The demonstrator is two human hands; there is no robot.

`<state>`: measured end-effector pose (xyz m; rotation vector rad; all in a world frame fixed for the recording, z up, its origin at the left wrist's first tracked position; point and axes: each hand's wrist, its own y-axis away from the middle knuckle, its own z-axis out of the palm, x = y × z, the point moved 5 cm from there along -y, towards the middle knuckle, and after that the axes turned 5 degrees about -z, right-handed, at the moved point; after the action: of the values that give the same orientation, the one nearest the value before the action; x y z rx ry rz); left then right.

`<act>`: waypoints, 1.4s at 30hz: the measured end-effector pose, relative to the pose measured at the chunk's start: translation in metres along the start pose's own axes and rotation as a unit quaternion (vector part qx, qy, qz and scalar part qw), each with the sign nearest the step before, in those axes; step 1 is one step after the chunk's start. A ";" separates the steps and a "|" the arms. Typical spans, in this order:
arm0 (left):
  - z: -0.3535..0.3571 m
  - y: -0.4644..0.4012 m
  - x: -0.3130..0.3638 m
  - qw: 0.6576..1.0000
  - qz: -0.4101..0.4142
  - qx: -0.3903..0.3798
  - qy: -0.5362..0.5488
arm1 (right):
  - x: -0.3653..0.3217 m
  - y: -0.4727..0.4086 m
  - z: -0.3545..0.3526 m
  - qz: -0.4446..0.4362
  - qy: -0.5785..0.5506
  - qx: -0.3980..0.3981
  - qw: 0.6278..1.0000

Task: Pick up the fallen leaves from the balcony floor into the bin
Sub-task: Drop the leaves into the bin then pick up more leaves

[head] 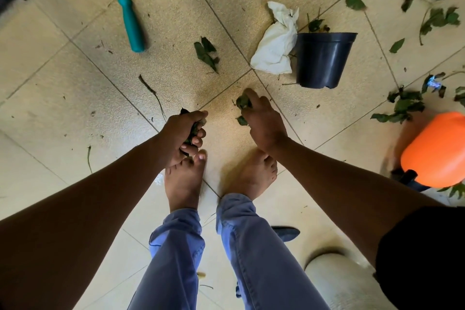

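On the beige tiled balcony floor, just ahead of two bare feet, both hands work low. Left hand: fingers curled tight around a wad of dark green leaves. Right hand: fingertips pinch a crumpled green leaf at floor level. Loose fallen leaves lie scattered beyond. A black plastic plant pot stands beside a crumpled white cloth; a teal-handled hand rake lies upper left.

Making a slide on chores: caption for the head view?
Bent over, left hand grips gathered leaves while right hand pinches a leaf off the tiles.
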<state>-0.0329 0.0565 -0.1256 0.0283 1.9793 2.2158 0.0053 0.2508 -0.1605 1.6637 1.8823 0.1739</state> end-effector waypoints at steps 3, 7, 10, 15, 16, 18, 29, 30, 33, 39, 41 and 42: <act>-0.004 0.001 -0.003 1.000 0.000 0.003 -0.003 | -0.002 -0.003 0.003 -0.080 0.063 -0.012 0.995; -0.009 0.000 -0.006 1.000 -0.003 0.011 -0.005 | -0.001 -0.009 0.004 -0.149 0.090 0.012 0.985; -0.012 -0.002 -0.008 1.000 -0.001 0.013 -0.003 | -0.003 -0.010 0.006 -0.181 0.098 0.003 0.979; -0.018 -0.003 -0.011 1.000 0.003 0.010 0.001 | -0.003 -0.012 0.006 -0.159 0.084 -0.016 0.984; -0.020 -0.003 -0.012 1.000 0.003 0.010 0.003 | -0.003 -0.012 0.004 -0.150 0.064 -0.015 0.986; -0.023 -0.004 -0.014 1.000 0.002 0.011 0.005 | -0.006 -0.011 -0.003 -0.136 0.035 0.000 0.990; -0.036 -0.001 -0.023 1.000 -0.003 0.017 0.026 | -0.004 -0.017 0.003 -0.133 0.032 -0.020 0.990; -0.037 -0.001 -0.024 0.999 -0.002 0.017 0.028 | -0.005 -0.019 0.004 -0.127 0.022 -0.017 0.992; -0.040 -0.002 -0.025 0.999 -0.001 0.012 0.036 | -0.016 -0.024 0.002 -0.129 0.003 0.001 0.992; -0.051 -0.001 -0.023 0.999 0.006 0.008 0.044 | -0.062 -0.034 0.012 -0.219 -0.021 -0.002 0.976; -0.055 0.000 -0.021 0.999 0.007 0.007 0.044 | -0.073 -0.038 0.021 -0.243 -0.007 -0.005 0.970; -0.057 0.000 -0.020 0.999 0.007 0.007 0.044 | -0.076 -0.040 0.024 -0.255 0.003 -0.005 0.967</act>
<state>-0.0205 -0.0024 -0.1305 -0.0534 2.0457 2.2483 -0.0143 0.1644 -0.1721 1.1204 2.2363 -0.0241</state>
